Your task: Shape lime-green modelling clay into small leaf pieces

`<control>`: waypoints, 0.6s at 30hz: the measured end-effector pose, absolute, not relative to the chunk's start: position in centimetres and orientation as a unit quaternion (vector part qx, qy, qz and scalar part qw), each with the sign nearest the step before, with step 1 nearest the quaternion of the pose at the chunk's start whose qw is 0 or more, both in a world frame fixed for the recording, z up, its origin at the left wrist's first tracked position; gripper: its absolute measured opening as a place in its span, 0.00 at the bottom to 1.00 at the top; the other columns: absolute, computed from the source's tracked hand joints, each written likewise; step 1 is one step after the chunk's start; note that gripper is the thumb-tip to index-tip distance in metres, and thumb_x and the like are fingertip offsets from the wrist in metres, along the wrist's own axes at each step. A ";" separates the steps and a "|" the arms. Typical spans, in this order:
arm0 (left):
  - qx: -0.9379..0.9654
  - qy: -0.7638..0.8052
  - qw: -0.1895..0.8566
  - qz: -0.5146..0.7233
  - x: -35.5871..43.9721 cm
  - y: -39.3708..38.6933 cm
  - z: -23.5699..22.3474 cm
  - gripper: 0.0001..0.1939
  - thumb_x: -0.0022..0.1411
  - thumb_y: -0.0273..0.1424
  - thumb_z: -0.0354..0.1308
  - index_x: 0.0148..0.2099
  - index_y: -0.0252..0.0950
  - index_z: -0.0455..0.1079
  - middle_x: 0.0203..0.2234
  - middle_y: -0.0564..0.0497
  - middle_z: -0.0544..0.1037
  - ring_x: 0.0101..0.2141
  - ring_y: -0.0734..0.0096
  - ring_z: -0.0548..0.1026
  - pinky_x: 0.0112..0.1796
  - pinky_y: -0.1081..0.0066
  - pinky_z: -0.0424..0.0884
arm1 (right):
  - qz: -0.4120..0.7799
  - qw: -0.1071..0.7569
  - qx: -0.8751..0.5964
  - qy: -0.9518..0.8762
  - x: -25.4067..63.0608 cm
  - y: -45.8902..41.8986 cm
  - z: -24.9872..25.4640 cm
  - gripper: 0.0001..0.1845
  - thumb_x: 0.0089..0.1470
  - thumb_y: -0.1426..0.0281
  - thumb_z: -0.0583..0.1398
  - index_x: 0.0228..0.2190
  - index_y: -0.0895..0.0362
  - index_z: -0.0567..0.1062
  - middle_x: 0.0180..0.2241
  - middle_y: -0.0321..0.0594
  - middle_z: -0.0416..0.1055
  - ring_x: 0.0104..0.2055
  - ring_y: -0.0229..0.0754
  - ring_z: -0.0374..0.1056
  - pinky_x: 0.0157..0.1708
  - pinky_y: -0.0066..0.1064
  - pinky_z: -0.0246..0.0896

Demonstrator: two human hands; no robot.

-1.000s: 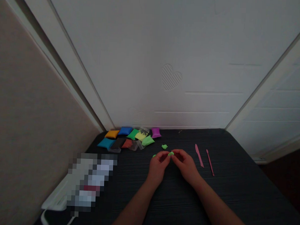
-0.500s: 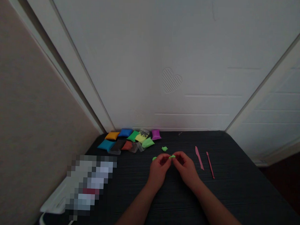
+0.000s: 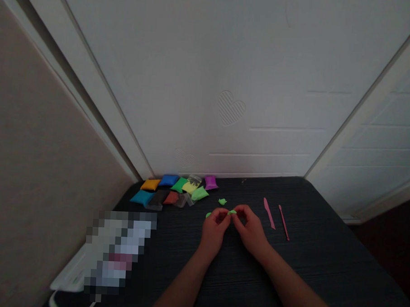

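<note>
Pinching small green piece [image 3: 232,212] between fingertips of left hand [image 3: 212,233] and right hand [image 3: 252,230], over table [image 3: 236,281]. With grip pressed together on both sides. Near green lump [image 3: 222,202]; well apart from pink knife [image 3: 269,213].

"How's the light?"

"Dim and flat. The white door [image 3: 181,80] looks grey, and the black table [image 3: 254,273] swallows most detail. I can't tell where the light comes from."

"Any glare?"

"None I can see. Shadows under the left hand [image 3: 213,231] and right hand [image 3: 251,230] melt into the black."

"Sharpness?"

"Soft and grainy; the green clay [image 3: 232,212] shows little detail. The wide lens stretches the edges, and a blocky mosaic [image 3: 119,249] covers the lower left."
</note>
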State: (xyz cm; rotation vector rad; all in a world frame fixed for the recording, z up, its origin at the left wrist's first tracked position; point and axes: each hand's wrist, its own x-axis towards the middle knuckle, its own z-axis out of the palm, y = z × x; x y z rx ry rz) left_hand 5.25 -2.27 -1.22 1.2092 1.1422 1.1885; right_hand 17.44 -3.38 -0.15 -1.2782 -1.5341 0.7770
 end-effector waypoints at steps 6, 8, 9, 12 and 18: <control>0.507 0.466 0.530 0.495 5.3 -2.4 -1.0 0.09 0.51 0.34 0.57 0.33 0.34 0.68 0.27 0.52 0.74 0.31 0.70 0.71 0.33 0.73 0.65 | 0.265 0.468 -0.536 -0.651 17.5 -3.4 0.3 0.04 0.51 0.73 0.53 0.32 0.57 0.67 0.29 0.37 0.66 0.31 0.38 0.64 0.33 0.30 0.58; 0.508 0.469 0.531 0.490 5.2 -2.4 -0.9 0.09 0.51 0.35 0.57 0.33 0.34 0.68 0.28 0.51 0.74 0.31 0.70 0.71 0.33 0.73 0.65 | 0.262 0.467 -0.535 -0.653 17.5 -3.4 0.3 0.04 0.51 0.73 0.53 0.32 0.57 0.67 0.29 0.37 0.66 0.31 0.38 0.64 0.33 0.30 0.58; 0.509 0.471 0.531 0.487 5.2 -2.4 -0.9 0.10 0.51 0.35 0.57 0.34 0.34 0.68 0.28 0.51 0.73 0.31 0.70 0.71 0.33 0.73 0.65 | 0.260 0.468 -0.535 -0.653 17.5 -3.5 0.3 0.04 0.51 0.73 0.53 0.32 0.57 0.67 0.28 0.37 0.66 0.31 0.38 0.64 0.33 0.30 0.58; 0.513 0.481 0.522 0.483 5.1 -2.3 -0.9 0.10 0.51 0.35 0.56 0.34 0.34 0.68 0.27 0.51 0.73 0.31 0.69 0.71 0.33 0.72 0.65 | 0.257 0.468 -0.533 -0.656 17.5 -3.5 0.3 0.04 0.51 0.73 0.53 0.31 0.57 0.67 0.28 0.37 0.66 0.31 0.38 0.63 0.33 0.30 0.58; 0.549 0.483 0.488 0.477 4.8 -2.5 -0.7 0.11 0.53 0.36 0.53 0.35 0.34 0.69 0.30 0.49 0.74 0.34 0.65 0.72 0.37 0.69 0.66 | 0.283 0.474 -0.521 -0.651 17.2 -3.6 0.5 0.04 0.51 0.72 0.53 0.30 0.57 0.68 0.27 0.36 0.66 0.29 0.38 0.63 0.31 0.29 0.58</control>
